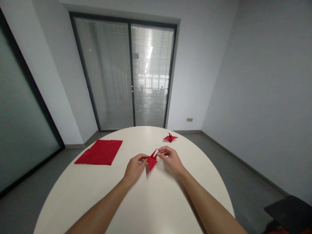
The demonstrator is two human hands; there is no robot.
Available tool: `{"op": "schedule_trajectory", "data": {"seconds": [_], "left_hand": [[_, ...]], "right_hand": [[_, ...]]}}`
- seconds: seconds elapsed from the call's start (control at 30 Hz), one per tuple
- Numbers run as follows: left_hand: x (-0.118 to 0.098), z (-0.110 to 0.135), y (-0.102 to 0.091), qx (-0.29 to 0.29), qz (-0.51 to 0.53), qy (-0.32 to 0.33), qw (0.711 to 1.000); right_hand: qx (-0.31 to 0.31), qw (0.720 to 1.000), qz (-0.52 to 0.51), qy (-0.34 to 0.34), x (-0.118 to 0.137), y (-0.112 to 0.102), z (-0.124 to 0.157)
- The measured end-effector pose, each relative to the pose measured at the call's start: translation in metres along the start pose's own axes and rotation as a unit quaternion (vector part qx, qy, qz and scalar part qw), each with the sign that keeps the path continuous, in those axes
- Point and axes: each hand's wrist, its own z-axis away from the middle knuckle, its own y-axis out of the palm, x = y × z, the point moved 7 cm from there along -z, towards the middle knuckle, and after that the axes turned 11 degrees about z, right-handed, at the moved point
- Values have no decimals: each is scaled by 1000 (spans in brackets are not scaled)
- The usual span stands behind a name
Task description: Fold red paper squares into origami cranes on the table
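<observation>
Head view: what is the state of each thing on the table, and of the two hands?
Part-folded red paper: pinched between both hands, just above the table.
Left hand: gripping its left side.
Right hand: gripping its right tip.
Finished red crane: standing free, untouched.
Red paper stack: flat, unfolded.

I find nothing to read here: no words, labels, brands or numbers on the red paper (151,161) I pinch, the paper stack (100,151), the table (151,201) or the walls.
</observation>
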Motion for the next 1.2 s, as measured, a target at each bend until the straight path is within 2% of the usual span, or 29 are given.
{"op": "schedule_trajectory", "data": {"seconds": [0.4, 0.9, 1.2], "left_hand": [[2, 0, -1, -10, 1, -10, 1000], [1, 1, -2, -18, 5, 0, 1000], [1, 0, -1, -17, -2, 0, 1000]], "right_hand": [[17, 999, 2, -34, 6, 3, 2], [27, 1000, 4, 16, -4, 6, 2], [1, 999, 25, -26, 2, 3, 2]]}}
